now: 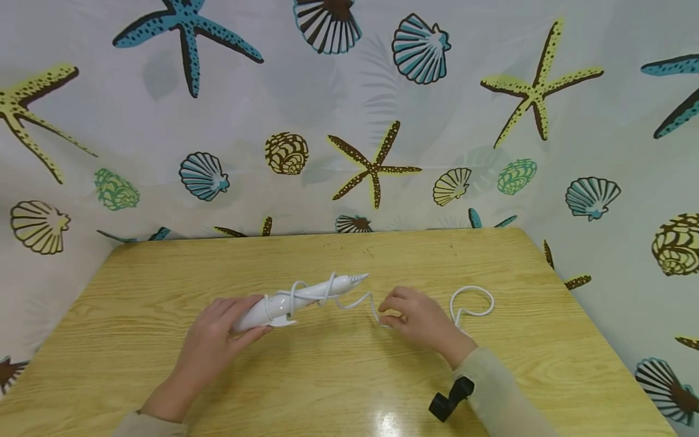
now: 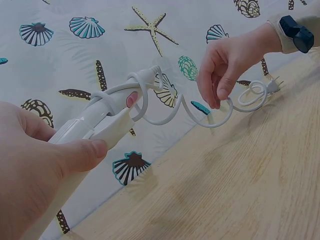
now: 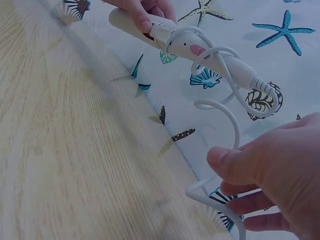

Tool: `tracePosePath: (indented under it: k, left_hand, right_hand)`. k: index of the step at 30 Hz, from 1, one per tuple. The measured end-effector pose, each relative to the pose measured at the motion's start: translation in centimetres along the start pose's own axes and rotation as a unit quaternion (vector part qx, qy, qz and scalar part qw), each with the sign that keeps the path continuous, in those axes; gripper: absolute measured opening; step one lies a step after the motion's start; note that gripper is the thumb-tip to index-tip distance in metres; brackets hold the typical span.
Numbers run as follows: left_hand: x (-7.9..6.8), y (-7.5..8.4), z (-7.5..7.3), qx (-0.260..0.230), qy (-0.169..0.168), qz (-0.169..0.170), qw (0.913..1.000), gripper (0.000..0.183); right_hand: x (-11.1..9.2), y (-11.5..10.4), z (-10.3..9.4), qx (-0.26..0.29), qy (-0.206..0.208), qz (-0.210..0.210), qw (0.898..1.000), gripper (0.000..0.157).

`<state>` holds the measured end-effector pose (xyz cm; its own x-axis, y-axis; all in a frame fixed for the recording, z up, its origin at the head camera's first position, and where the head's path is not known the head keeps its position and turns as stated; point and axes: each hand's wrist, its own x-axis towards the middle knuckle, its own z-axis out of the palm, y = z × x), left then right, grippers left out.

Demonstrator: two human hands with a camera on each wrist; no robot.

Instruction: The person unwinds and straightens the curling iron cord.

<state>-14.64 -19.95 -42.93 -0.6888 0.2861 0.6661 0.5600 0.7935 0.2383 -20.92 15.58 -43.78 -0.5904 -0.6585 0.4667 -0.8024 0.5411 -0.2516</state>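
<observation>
My left hand (image 1: pixel 215 331) grips a white curling iron (image 1: pixel 281 308) near its thick end, holding it tilted above the table with the cord end pointing right. A lever stands out from its side, and a pink patch shows on the body in both wrist views. Its white cord (image 3: pixel 235 120) winds loosely around the handle, then hangs in waves toward my right hand (image 1: pixel 417 318). In the right wrist view, that hand's thumb and fingers are spread apart, with the cord passing right by the fingertips.
Beyond my right hand, the cord lies in a loop (image 1: pixel 493 301) on the wooden table (image 1: pixel 338 388), ending in a two-pin plug (image 2: pixel 273 86). A black device (image 1: pixel 451 399) is strapped to the right wrist. Cloth (image 1: pixel 246 109) printed with shells and starfish stands behind the table and along its sides.
</observation>
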Motion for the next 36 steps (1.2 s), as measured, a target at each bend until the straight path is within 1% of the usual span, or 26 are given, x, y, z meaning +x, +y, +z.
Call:
tracePosePath:
  k: [4,7,10,13,19,23,28,31,36]
  left_hand:
    - [0.05,0.02,-0.05,0.001,-0.001,0.000,1.0000,0.057]
    - [0.04,-0.01,-0.03,0.001,0.000,0.003,1.0000,0.057]
    - [0.02,-0.07,-0.02,0.001,0.003,0.007,1.0000,0.057]
    - [0.03,-0.07,-0.04,0.002,0.004,0.009,0.9999,0.057]
    - [-0.01,-0.03,-0.13,0.003,0.007,0.007,0.9999,0.057]
    - [-0.09,-0.08,-0.10,0.002,0.008,0.009,0.9999,0.057]
    - [-0.11,-0.17,-0.04,0.002,0.008,0.011,0.9999,0.057]
    - [-0.09,-0.19,-0.04,0.001,0.009,0.012,0.9999,0.057]
    - [-0.09,-0.24,-0.03,0.002,0.002,0.009,1.0000,0.056]
  right_hand:
    - [-0.15,-0.07,-0.04,-0.022,-0.061,0.012,0.998,0.016]
    - [-0.22,-0.04,0.13,-0.045,-0.094,0.025,0.994,0.016]
    - [-0.27,-0.01,0.34,-0.068,-0.111,0.036,0.991,0.015]
    - [-0.32,-0.06,0.39,-0.085,-0.113,0.041,0.989,0.013]
    - [-0.50,-0.03,0.42,-0.094,-0.091,0.027,0.991,0.005]
    - [-0.74,0.25,0.53,-0.109,-0.069,0.023,0.991,0.006]
    - [-1.00,0.54,0.56,-0.120,-0.042,0.052,0.990,0.009]
    - [-1.05,0.48,0.44,-0.120,-0.018,0.075,0.990,0.009]
    - [-1.03,0.54,0.25,-0.118,0.025,0.098,0.988,0.009]
